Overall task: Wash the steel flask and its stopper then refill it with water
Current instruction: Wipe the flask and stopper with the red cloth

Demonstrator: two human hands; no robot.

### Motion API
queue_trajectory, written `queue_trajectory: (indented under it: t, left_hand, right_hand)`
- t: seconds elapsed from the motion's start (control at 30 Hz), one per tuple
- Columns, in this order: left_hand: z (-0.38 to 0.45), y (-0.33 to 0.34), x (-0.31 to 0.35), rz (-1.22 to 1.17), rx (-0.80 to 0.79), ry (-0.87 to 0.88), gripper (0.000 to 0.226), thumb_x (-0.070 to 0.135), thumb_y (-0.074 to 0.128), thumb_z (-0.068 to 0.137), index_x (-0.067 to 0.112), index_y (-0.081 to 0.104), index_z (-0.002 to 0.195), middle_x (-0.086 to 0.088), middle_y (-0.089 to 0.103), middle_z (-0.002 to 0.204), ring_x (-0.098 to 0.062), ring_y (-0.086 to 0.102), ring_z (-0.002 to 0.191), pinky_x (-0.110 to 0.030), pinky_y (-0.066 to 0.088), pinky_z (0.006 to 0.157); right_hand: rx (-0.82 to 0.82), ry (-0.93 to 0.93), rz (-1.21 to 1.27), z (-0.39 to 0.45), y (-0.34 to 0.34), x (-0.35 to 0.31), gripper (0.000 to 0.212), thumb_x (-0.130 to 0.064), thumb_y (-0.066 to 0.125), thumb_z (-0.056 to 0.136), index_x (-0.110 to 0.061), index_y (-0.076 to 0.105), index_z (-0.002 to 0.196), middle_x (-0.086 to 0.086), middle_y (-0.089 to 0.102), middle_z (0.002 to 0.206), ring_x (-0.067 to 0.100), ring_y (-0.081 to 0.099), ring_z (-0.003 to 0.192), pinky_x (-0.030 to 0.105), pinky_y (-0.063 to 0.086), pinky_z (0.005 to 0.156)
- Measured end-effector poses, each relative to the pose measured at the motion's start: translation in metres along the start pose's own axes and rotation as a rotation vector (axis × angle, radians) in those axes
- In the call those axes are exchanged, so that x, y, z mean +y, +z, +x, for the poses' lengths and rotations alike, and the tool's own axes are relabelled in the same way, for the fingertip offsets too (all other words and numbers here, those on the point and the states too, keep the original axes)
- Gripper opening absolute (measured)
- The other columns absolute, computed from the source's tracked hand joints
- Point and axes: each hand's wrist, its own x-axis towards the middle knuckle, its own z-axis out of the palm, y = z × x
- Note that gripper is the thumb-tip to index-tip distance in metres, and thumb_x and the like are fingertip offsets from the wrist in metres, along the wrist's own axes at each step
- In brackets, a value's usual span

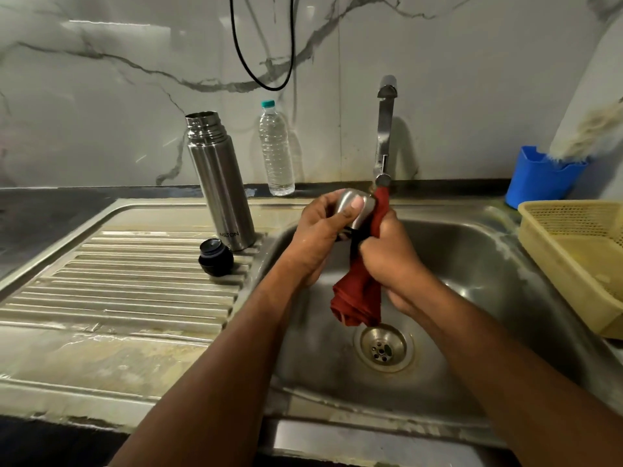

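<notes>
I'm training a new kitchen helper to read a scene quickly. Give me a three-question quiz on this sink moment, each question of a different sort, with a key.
1. True or false: the steel flask stands upright and open on the drainboard.
2. Multiple choice: what does the right hand grip? A) a yellow sponge B) a red cloth C) a brush
3. Fill in: the black stopper sits on the drainboard just in front of the ____.

Key
1. True; its mouth has no cap on it.
2. B; the left hand holds a steel cup-shaped lid against the cloth, over the sink basin.
3. Flask.
</notes>
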Motion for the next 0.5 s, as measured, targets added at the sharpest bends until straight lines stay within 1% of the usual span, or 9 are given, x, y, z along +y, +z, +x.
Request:
queue_trajectory:
  t: [0.07, 0.1, 0.17, 0.2, 0.27, 0.33, 0.4, 0.47, 0.5]
  left_hand:
    - [0.000, -0.004, -0.002, 0.073, 0.000, -0.019, 0.046, 0.039, 0.068, 0.092, 0.009, 0.067, 0.127, -0.007, 0.074, 0.107, -0.024, 0.066, 0.101, -0.042, 0.051, 0.088]
    - [0.000, -0.006, -0.003, 0.125, 0.003, -0.030, 0.047, 0.043, 0.065, 0.094, 0.010, 0.068, 0.126, -0.007, 0.074, 0.105, -0.024, 0.065, 0.100, -0.044, 0.050, 0.089]
    - [-0.002, -0.007, -0.003, 0.240, 0.022, -0.047, 0.045, 0.051, 0.057, 0.099, 0.014, 0.070, 0.122, -0.007, 0.072, 0.104, -0.025, 0.064, 0.100, -0.048, 0.050, 0.090]
    - [-0.003, -0.006, -0.002, 0.275, 0.027, -0.053, 0.046, 0.053, 0.053, 0.101, 0.016, 0.071, 0.121, -0.007, 0.072, 0.104, -0.025, 0.064, 0.100, -0.048, 0.051, 0.090]
    - [-0.004, -0.006, 0.000, 0.321, 0.031, -0.040, 0.045, 0.053, 0.051, 0.103, 0.015, 0.070, 0.120, -0.006, 0.071, 0.104, -0.021, 0.065, 0.098, -0.042, 0.053, 0.085]
    - [-0.007, -0.008, 0.004, 0.401, -0.006, 0.004, 0.036, 0.043, 0.060, 0.104, 0.010, 0.067, 0.118, -0.001, 0.069, 0.097, -0.011, 0.065, 0.089, -0.028, 0.053, 0.076]
    - [-0.009, -0.012, 0.005, 0.470, -0.048, 0.036, 0.031, 0.029, 0.075, 0.097, 0.008, 0.067, 0.119, 0.005, 0.070, 0.092, -0.003, 0.065, 0.080, -0.019, 0.052, 0.071]
    - [-0.015, -0.014, 0.010, 0.520, -0.021, 0.049, 0.035, 0.022, 0.085, 0.088, 0.010, 0.070, 0.118, 0.008, 0.073, 0.093, -0.001, 0.068, 0.081, -0.018, 0.054, 0.073]
    - [-0.018, -0.015, 0.014, 0.549, 0.011, 0.054, 0.040, 0.023, 0.089, 0.083, 0.012, 0.071, 0.117, 0.007, 0.075, 0.095, -0.001, 0.070, 0.085, -0.020, 0.056, 0.076]
  right_hand:
    - [0.021, 0.054, 0.126, 0.006, -0.001, 0.002, 0.052, 0.005, 0.050, 0.093, -0.029, 0.058, 0.131, 0.005, 0.072, 0.105, 0.020, 0.069, 0.093, 0.032, 0.057, 0.075]
    - [0.039, 0.074, 0.180, 0.007, -0.001, 0.002, 0.050, 0.008, 0.048, 0.092, -0.026, 0.062, 0.125, 0.008, 0.072, 0.103, 0.019, 0.069, 0.088, 0.030, 0.055, 0.069]
    - [0.087, 0.073, 0.186, 0.010, 0.002, 0.007, 0.050, 0.012, 0.045, 0.086, -0.021, 0.062, 0.121, 0.015, 0.070, 0.105, 0.025, 0.066, 0.088, 0.033, 0.052, 0.068]
    - [0.106, 0.049, 0.132, 0.010, 0.003, 0.009, 0.051, 0.011, 0.045, 0.084, -0.020, 0.060, 0.122, 0.015, 0.068, 0.105, 0.027, 0.065, 0.091, 0.034, 0.050, 0.071]
    - [0.099, -0.009, 0.023, 0.007, 0.006, 0.012, 0.055, 0.010, 0.047, 0.083, -0.021, 0.055, 0.128, 0.007, 0.064, 0.102, 0.024, 0.063, 0.092, 0.034, 0.048, 0.072]
    - [0.065, -0.040, -0.018, 0.006, 0.003, 0.012, 0.055, 0.008, 0.049, 0.087, -0.023, 0.052, 0.133, 0.004, 0.063, 0.102, 0.021, 0.062, 0.088, 0.034, 0.050, 0.069]
    - [0.032, -0.032, -0.029, 0.008, 0.000, 0.012, 0.054, 0.005, 0.049, 0.091, -0.026, 0.052, 0.135, 0.006, 0.065, 0.107, 0.024, 0.065, 0.093, 0.037, 0.053, 0.072]
    - [0.018, -0.024, -0.017, 0.010, -0.003, 0.011, 0.056, 0.004, 0.048, 0.091, -0.029, 0.055, 0.136, 0.003, 0.067, 0.111, 0.022, 0.066, 0.098, 0.034, 0.053, 0.075]
    - [0.015, -0.019, -0.003, 0.012, -0.003, 0.011, 0.058, 0.004, 0.048, 0.091, -0.031, 0.056, 0.136, 0.002, 0.068, 0.112, 0.021, 0.066, 0.099, 0.034, 0.055, 0.079]
